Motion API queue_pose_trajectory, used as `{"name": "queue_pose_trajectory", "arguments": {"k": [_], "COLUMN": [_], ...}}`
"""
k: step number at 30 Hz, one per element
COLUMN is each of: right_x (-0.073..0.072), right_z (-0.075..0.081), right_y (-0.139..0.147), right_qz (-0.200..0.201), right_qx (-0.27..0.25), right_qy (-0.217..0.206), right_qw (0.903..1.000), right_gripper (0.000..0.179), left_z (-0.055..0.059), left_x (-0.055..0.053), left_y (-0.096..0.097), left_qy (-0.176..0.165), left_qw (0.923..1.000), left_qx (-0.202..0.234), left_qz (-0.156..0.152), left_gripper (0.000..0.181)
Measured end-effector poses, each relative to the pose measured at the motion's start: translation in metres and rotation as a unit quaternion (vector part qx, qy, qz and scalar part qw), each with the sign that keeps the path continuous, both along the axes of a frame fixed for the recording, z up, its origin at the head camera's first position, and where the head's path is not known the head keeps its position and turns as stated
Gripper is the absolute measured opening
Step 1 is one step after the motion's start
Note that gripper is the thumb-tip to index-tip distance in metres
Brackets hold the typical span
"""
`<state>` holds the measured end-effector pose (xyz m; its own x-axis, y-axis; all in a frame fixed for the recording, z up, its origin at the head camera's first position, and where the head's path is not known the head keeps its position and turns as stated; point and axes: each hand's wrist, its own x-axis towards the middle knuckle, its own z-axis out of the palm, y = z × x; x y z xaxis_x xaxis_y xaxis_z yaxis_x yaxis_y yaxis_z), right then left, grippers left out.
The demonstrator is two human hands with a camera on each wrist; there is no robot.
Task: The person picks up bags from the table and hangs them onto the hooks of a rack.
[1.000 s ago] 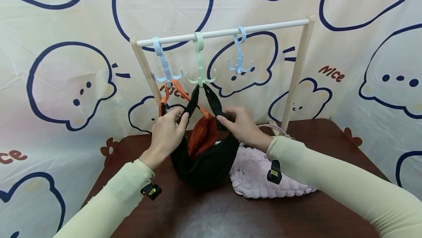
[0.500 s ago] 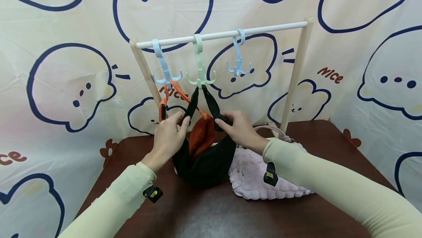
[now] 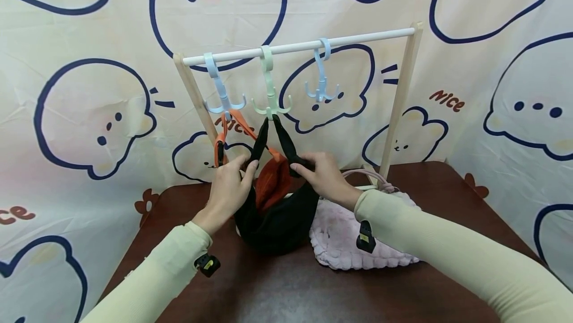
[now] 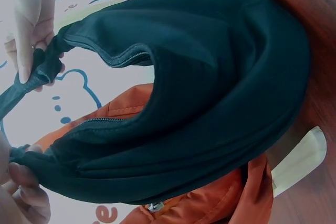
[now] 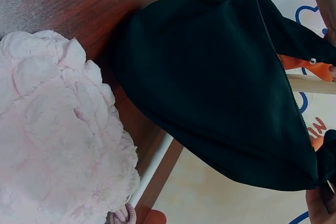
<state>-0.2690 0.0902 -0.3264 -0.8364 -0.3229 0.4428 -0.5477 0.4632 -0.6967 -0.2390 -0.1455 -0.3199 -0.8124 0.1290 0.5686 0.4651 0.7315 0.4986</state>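
A black zippered shoulder bag (image 3: 277,226) hangs by its strap from the green hook (image 3: 270,106) in the middle of the rack. My left hand (image 3: 229,183) pinches the left side of its strap. On the other side, my right hand (image 3: 329,176) grips the strap between thumb and fingers. The zipped mouth gapes in the left wrist view, where the black bag (image 4: 210,87) fills the middle. Behind it an orange bag (image 3: 272,183) hangs by its strap from the left blue hook (image 3: 223,101), partly hidden by the black bag.
A pink puffy bag (image 3: 344,238) lies on the brown table (image 3: 268,293) to the right, under my right forearm. The rack's white bar (image 3: 358,39) carries another blue hook (image 3: 321,86) at right. A patterned cloth (image 3: 89,114) stands behind the table.
Both hands keep hold of the black bag's strap. The right hand has moved slightly down and left; the black bag has barely shifted.
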Motion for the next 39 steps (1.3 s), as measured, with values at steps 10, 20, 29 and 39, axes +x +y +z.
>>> {"name": "queue_pose_trajectory", "arguments": {"k": [10,20,29,39], "right_x": [0.000,-0.001,-0.002,-0.004], "right_z": [-0.002,-0.005,-0.004,-0.004], "right_y": [0.001,0.001,0.003,0.006], "right_qz": [-0.009,-0.007,-0.006,-0.008], "right_qx": [0.018,0.017,0.013,0.001], "right_qy": [-0.005,-0.007,-0.012,0.007], "right_qw": [0.9998,0.9998,0.9998,0.9999], "right_gripper": [0.022,0.023,0.021,0.016], "left_z": [-0.009,-0.013,-0.017,-0.020], "left_x": [-0.002,-0.003,-0.004,-0.003], "left_y": [-0.001,-0.002,-0.006,-0.010], "left_qy": [0.003,0.011,0.013,0.013], "left_qw": [1.0000,0.9999,0.9999,0.9999], "left_qx": [0.000,-0.005,-0.004,-0.002], "left_qz": [-0.008,-0.010,-0.005,0.002], "left_gripper": [0.021,0.021,0.021,0.023]}}
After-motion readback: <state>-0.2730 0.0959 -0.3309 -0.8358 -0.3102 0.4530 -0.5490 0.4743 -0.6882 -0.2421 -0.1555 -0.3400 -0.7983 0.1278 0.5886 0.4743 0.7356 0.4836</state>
